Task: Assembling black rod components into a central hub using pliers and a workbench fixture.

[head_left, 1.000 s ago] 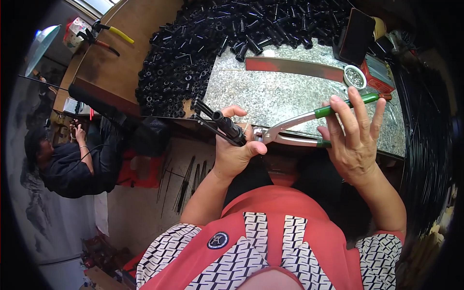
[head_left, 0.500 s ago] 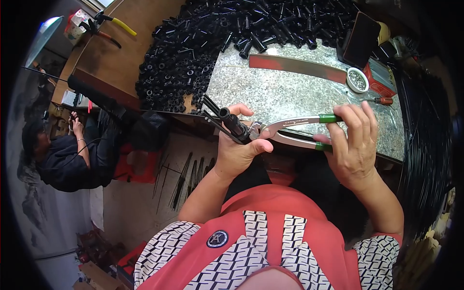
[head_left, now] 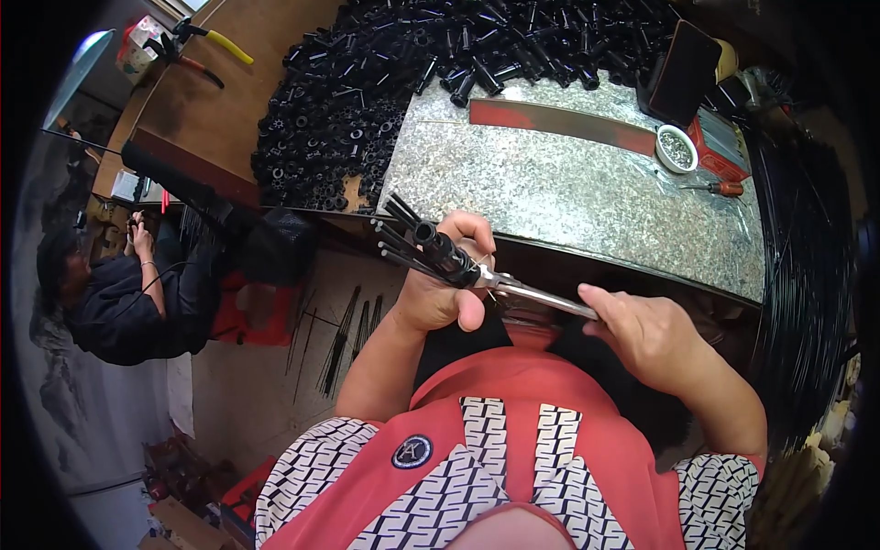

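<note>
My left hand (head_left: 423, 301) is wrapped round a black tubular plastic hub (head_left: 444, 251) with several thin black ribs (head_left: 396, 234) fanned out beside it, like part of an umbrella frame. The hub is tilted, its round mouth up and to the left. A thin bit of wire shows at its lower end. My right hand (head_left: 653, 337) is closed round the handles of metal pliers (head_left: 543, 298), which it mostly covers. The jaws of the pliers are at the wire, against the lower end of the hub; whether they grip it I cannot tell.
The speckled worktop (head_left: 513, 192) bears a flat metal strip (head_left: 568, 126), a small white bowl (head_left: 676, 149), a screwdriver (head_left: 726, 189) and a propped phone (head_left: 683, 73). Black plastic parts (head_left: 348, 119) are heaped behind. Long black rods (head_left: 807, 247) hang at right. Another person (head_left: 137, 293) sits at left.
My right hand has moved down and turned over, closing the spread handles of the pliers. The pliers now show edge-on. My left hand has tilted slightly with the hub.
</note>
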`<state>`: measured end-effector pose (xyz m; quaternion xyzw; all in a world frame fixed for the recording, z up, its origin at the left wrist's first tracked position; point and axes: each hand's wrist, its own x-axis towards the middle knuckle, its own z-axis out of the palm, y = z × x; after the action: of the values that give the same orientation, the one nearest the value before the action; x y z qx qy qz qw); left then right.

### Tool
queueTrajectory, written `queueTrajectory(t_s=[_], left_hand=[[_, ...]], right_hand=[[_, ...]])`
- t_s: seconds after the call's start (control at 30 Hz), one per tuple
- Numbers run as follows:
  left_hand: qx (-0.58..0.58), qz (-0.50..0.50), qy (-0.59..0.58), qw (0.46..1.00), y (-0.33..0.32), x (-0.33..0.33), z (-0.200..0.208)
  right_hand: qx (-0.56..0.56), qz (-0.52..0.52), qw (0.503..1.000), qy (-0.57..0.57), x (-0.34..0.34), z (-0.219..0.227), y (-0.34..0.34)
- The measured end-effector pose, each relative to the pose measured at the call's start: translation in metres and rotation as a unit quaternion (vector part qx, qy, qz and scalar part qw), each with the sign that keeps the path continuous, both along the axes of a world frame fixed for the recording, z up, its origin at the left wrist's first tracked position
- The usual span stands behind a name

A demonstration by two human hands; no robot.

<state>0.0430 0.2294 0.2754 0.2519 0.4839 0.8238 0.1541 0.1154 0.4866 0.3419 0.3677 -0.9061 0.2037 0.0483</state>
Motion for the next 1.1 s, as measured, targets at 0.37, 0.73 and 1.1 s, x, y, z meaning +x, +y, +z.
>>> queueTrajectory(t_s=[0.37,0.73,1.1], left_hand=[[-0.113,0.039,0.092,0.989,-0.003,-0.007,0.002],[-0.097,-0.014,0.123,0.988,0.013,-0.014,-0.003],[-0.071,0.055,0.116,0.989,0.019,0.001,-0.002]], right_hand=[[-0.096,-0.034,0.890,-0.445,-0.010,0.009,-0.008],[-0.136,-0.011,0.712,-0.688,-0.022,0.005,0.019],[-0.056,-0.072,0.878,-0.470,-0.016,0.010,-0.001]])
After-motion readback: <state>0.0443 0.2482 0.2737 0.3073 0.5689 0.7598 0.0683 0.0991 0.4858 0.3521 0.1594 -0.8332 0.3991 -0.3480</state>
